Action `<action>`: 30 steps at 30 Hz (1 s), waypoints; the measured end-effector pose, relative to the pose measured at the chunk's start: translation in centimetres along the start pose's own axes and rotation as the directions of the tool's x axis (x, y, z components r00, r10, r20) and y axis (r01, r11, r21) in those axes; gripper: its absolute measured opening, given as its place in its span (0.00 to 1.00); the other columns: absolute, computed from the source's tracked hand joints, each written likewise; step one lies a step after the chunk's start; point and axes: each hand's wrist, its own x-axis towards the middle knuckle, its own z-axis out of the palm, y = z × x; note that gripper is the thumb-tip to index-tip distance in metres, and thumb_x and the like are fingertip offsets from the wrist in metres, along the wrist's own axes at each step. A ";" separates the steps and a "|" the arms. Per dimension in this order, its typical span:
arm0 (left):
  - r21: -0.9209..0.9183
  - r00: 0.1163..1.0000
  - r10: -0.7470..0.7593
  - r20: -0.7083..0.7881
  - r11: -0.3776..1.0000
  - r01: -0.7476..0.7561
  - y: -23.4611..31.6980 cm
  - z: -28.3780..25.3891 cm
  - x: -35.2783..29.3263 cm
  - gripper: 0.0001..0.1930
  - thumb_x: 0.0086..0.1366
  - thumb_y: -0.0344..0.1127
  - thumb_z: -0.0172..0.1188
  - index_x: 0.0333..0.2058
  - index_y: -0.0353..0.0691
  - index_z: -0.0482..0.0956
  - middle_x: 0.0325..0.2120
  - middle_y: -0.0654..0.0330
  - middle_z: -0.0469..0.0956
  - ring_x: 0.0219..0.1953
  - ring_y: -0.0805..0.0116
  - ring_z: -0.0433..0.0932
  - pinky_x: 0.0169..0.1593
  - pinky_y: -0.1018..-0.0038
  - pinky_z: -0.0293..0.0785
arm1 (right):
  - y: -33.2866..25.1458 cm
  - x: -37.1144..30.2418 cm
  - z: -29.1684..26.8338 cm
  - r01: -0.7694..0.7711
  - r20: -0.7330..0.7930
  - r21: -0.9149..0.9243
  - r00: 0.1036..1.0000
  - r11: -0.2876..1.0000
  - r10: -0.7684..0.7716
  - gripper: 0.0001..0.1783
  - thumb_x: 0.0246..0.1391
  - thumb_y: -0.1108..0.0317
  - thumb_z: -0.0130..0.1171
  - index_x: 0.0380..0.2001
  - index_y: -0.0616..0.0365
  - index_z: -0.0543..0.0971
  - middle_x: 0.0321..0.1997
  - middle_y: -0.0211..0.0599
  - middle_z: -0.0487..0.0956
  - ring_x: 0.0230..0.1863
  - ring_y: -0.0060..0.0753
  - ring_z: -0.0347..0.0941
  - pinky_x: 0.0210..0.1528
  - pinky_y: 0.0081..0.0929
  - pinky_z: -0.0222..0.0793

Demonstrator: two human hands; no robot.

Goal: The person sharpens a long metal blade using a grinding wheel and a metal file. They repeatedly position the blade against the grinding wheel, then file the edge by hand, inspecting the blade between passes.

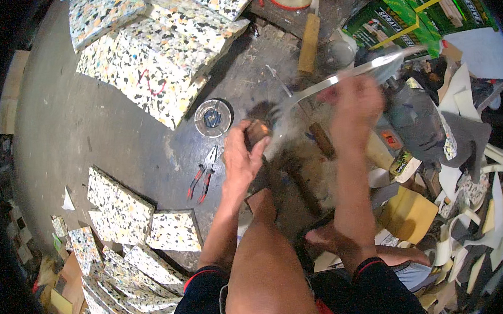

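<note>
My left hand (242, 157) is closed round a small brown block (256, 133), its thumb on the near side and its fingers on the far side. To the right, my right hand (355, 103) is smeared by motion and looks curled at a long, shiny metal blade (372, 65). The blade's left part blurs out close to the block; whether the two touch, I cannot tell. Just left of the block lies a round metal ashtray (213, 118). Pliers with red and black handles (203, 175) rest on the floor beside my left wrist.
Speckled foam blocks (161, 59) are piled at the far left, with cut speckled foam pieces (121, 215) near left. Foam scraps (476, 219) crowd the right side. A wooden-handled tool (309, 43) and green packaging (403, 15) lie at the far right. My bare knee (269, 270) rises in front.
</note>
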 end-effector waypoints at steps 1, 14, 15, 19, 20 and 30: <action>-0.016 0.998 -0.065 0.003 0.998 0.065 -0.5 -0.2 -0.4 0.30 0.54 0.33 0.74 0.54 0.36 0.72 0.42 0.46 0.79 0.44 0.46 0.80 0.49 0.63 0.75 | -1.6 1.7 -1.3 0.003 -0.094 0.010 0.996 1.000 -0.002 0.10 0.62 0.68 0.58 0.29 0.62 0.75 0.26 0.37 0.80 0.23 0.26 0.78 0.29 0.26 0.78; -0.643 0.934 -0.017 0.356 0.721 0.258 4.4 -2.8 0.3 0.24 0.72 0.45 0.55 0.57 0.32 0.72 0.39 0.57 0.80 0.37 0.70 0.80 0.45 0.73 0.76 | -2.8 1.8 -1.3 -0.029 0.461 0.529 0.849 0.848 -0.258 0.07 0.64 0.70 0.57 0.41 0.62 0.75 0.37 0.44 0.82 0.35 0.34 0.81 0.37 0.32 0.82; -0.655 0.936 0.006 0.353 0.716 0.242 4.6 -2.8 0.3 0.24 0.72 0.45 0.55 0.57 0.32 0.72 0.39 0.57 0.81 0.37 0.70 0.80 0.46 0.72 0.76 | -2.7 2.0 -1.4 -0.018 0.470 0.523 0.840 0.852 -0.271 0.07 0.64 0.70 0.57 0.41 0.62 0.75 0.37 0.44 0.82 0.35 0.34 0.81 0.37 0.32 0.83; -0.659 0.951 0.037 0.306 0.730 0.184 4.6 -2.4 0.2 0.25 0.72 0.45 0.56 0.58 0.31 0.72 0.40 0.55 0.82 0.38 0.69 0.81 0.46 0.72 0.77 | -2.8 2.1 -1.5 -0.022 0.487 0.515 0.831 0.857 -0.271 0.07 0.65 0.70 0.56 0.41 0.62 0.75 0.37 0.44 0.82 0.35 0.33 0.82 0.37 0.32 0.83; -0.645 0.949 0.045 0.312 0.743 0.177 4.5 -2.3 0.2 0.25 0.72 0.46 0.56 0.58 0.32 0.72 0.41 0.55 0.82 0.39 0.69 0.81 0.47 0.72 0.77 | -3.0 1.9 -1.4 -0.024 0.472 0.512 0.843 0.858 -0.258 0.07 0.64 0.69 0.58 0.40 0.62 0.75 0.35 0.42 0.82 0.34 0.31 0.81 0.36 0.30 0.83; -0.534 0.956 0.071 0.284 0.840 0.097 4.4 -2.4 0.4 0.25 0.71 0.47 0.57 0.56 0.31 0.75 0.48 0.51 0.81 0.48 0.64 0.81 0.53 0.70 0.75 | -3.7 1.4 -1.2 -0.016 0.415 0.515 0.879 0.857 -0.233 0.08 0.62 0.68 0.61 0.37 0.62 0.76 0.32 0.40 0.83 0.29 0.26 0.80 0.32 0.26 0.81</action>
